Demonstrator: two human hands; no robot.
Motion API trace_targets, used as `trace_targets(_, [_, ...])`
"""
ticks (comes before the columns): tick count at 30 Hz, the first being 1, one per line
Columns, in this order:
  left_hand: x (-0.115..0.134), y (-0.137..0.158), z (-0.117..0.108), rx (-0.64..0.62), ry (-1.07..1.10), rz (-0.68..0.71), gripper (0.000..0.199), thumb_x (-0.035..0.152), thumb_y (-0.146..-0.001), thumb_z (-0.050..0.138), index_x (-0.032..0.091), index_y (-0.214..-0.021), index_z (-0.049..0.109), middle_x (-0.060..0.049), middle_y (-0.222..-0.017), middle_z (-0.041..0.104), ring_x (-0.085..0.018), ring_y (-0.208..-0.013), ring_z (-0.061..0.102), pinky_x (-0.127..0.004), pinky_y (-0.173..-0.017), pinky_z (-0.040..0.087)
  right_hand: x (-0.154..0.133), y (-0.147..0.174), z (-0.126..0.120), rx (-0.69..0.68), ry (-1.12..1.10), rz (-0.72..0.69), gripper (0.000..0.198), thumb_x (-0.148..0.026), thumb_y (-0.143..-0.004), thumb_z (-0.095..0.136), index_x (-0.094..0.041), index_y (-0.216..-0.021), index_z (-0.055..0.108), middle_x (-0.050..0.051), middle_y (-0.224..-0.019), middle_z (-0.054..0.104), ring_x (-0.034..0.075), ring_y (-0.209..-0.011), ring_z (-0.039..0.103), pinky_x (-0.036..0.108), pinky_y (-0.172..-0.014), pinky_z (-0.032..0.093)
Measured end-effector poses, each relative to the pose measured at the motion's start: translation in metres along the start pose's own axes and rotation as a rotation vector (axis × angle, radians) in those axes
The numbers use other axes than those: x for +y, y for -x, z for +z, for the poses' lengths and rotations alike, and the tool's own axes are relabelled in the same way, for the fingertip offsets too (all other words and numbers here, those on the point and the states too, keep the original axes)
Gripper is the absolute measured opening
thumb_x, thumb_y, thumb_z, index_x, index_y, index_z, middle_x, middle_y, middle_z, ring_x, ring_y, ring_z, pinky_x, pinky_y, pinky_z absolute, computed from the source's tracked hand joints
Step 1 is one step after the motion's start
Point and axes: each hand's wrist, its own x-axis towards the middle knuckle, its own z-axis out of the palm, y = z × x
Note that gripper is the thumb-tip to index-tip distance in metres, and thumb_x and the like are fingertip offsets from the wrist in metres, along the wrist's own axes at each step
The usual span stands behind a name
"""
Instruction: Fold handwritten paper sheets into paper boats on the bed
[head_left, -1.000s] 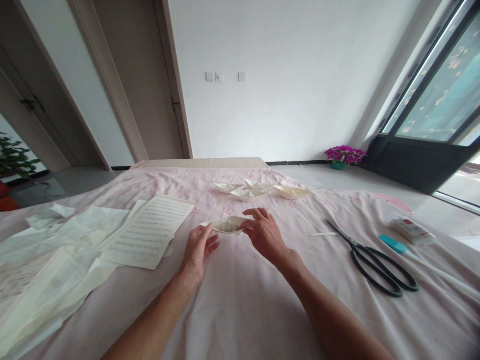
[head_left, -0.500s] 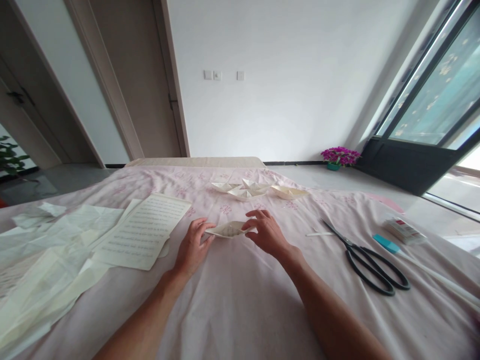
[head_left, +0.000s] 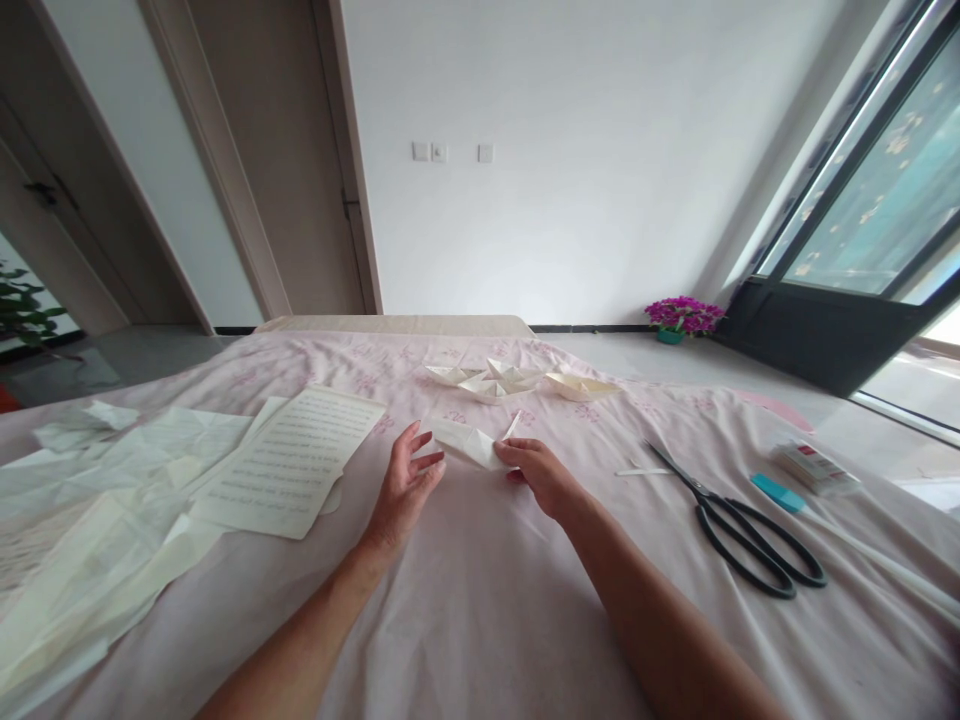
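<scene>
A folded paper boat (head_left: 466, 441) is tilted in front of me, its pale side facing my way. My right hand (head_left: 536, 472) pinches its right end between thumb and fingers. Just off its left end is my left hand (head_left: 409, 482), fingers apart and holding nothing. Beyond them, several finished paper boats (head_left: 495, 385) stand grouped on the cloth, with a yellower paper boat (head_left: 581, 386) at their right.
Printed sheets (head_left: 300, 465) and crumpled thin paper (head_left: 112, 520) lie at left on the pink cloth (head_left: 465, 600). At right are black scissors (head_left: 750, 530), a paper strip (head_left: 643, 471), a blue-tipped white tool (head_left: 780, 493) and a small clear pack (head_left: 816, 466).
The paper boat has turned from lying level between both hands to tilted in my right hand. My left hand has let go of its left end and opened.
</scene>
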Motion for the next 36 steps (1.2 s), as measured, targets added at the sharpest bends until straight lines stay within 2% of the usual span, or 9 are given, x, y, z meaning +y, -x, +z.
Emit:
trace_targets(6, [0.004,0.002,0.014,0.079,0.116,-0.119,0.077,0.024,-0.067,0.074,0.028,-0.135,0.037,-0.010,-0.122,0.056,-0.022,-0.104,0.059,-0.030,-0.078,0.052,-0.003,0.007,0.014,-0.089,-0.027,0.049,0.038,-0.050,-0.064,0.068,-0.014,-0.073,0.063,0.000,-0.066,0.059,0.011,-0.058,0.046,0.024,-0.059,0.033])
trace_targets(9, [0.006,0.003,0.016,0.076,0.145,-0.133,0.071,0.020,-0.069,0.070,0.028,-0.132,0.039,-0.007,-0.120,0.057,-0.022,-0.105,0.058,-0.031,-0.078,0.053,-0.003,0.009,0.021,-0.145,-0.070,0.061,0.038,-0.050,-0.064,0.068,-0.014,-0.074,0.063,0.001,-0.067,0.060,0.011,-0.057,0.047,0.024,-0.058,0.034])
trace_targets(12, [0.005,0.003,0.018,0.049,0.153,-0.129,0.057,0.020,-0.069,0.067,0.025,-0.122,0.047,-0.006,-0.112,0.060,-0.021,-0.100,0.059,-0.033,-0.077,0.054,0.000,0.010,0.026,-0.141,-0.041,0.027,0.037,-0.050,-0.068,0.065,-0.014,-0.073,0.062,0.000,-0.065,0.058,0.011,-0.057,0.046,0.024,-0.058,0.034])
trace_targets(15, [0.004,0.005,0.020,0.069,0.087,-0.118,0.047,0.024,-0.071,0.065,0.022,-0.115,0.048,-0.006,-0.108,0.060,-0.021,-0.096,0.060,-0.033,-0.074,0.054,0.001,0.013,0.032,-0.006,0.184,-0.157,0.037,-0.051,-0.077,0.056,-0.016,-0.085,0.064,0.003,-0.078,0.063,0.015,-0.070,0.052,0.026,-0.064,0.038])
trace_targets(18, [0.005,0.007,0.023,0.105,0.008,-0.113,0.049,0.027,-0.073,0.064,0.022,-0.118,0.046,-0.008,-0.111,0.059,-0.020,-0.093,0.061,-0.031,-0.071,0.054,-0.005,0.022,0.039,0.155,0.535,-0.501,0.038,-0.048,-0.080,0.057,-0.022,-0.107,0.062,0.005,-0.108,0.063,0.021,-0.097,0.053,0.032,-0.080,0.040])
trace_targets(21, [0.006,0.009,0.024,0.090,-0.016,-0.073,0.047,0.023,-0.073,0.060,0.021,-0.118,0.045,-0.007,-0.106,0.060,-0.019,-0.090,0.061,-0.029,-0.069,0.053,-0.012,0.033,0.048,0.172,0.838,-0.687,0.041,-0.041,-0.079,0.063,-0.027,-0.117,0.059,0.004,-0.114,0.062,0.023,-0.103,0.051,0.035,-0.090,0.038])
trace_targets(25, [0.006,0.010,0.026,0.061,-0.068,-0.022,0.041,0.022,-0.076,0.053,0.021,-0.116,0.046,-0.005,-0.100,0.060,-0.016,-0.083,0.061,-0.025,-0.064,0.050,-0.015,0.042,0.056,0.185,1.054,-0.702,0.039,-0.032,-0.082,0.061,-0.026,-0.120,0.057,0.004,-0.117,0.062,0.022,-0.102,0.053,0.033,-0.089,0.039])
trace_targets(30, [0.005,0.013,0.027,0.086,-0.228,0.012,0.034,0.018,-0.075,0.050,0.020,-0.109,0.050,-0.002,-0.088,0.060,-0.012,-0.066,0.057,-0.024,-0.059,0.047,-0.018,0.047,0.058,0.142,1.186,-0.673,0.044,-0.027,-0.087,0.050,-0.024,-0.131,0.047,0.005,-0.122,0.061,0.021,-0.103,0.057,0.030,-0.088,0.040])
trace_targets(36, [0.009,0.019,0.028,0.073,-0.369,0.063,0.037,0.015,-0.077,0.049,0.021,-0.113,0.052,-0.005,-0.102,0.062,-0.017,-0.087,0.059,-0.027,-0.072,0.047,-0.021,0.051,0.062,0.144,1.304,-0.609,0.050,-0.019,-0.087,0.041,-0.020,-0.137,0.039,0.009,-0.125,0.059,0.020,-0.101,0.060,0.028,-0.083,0.043])
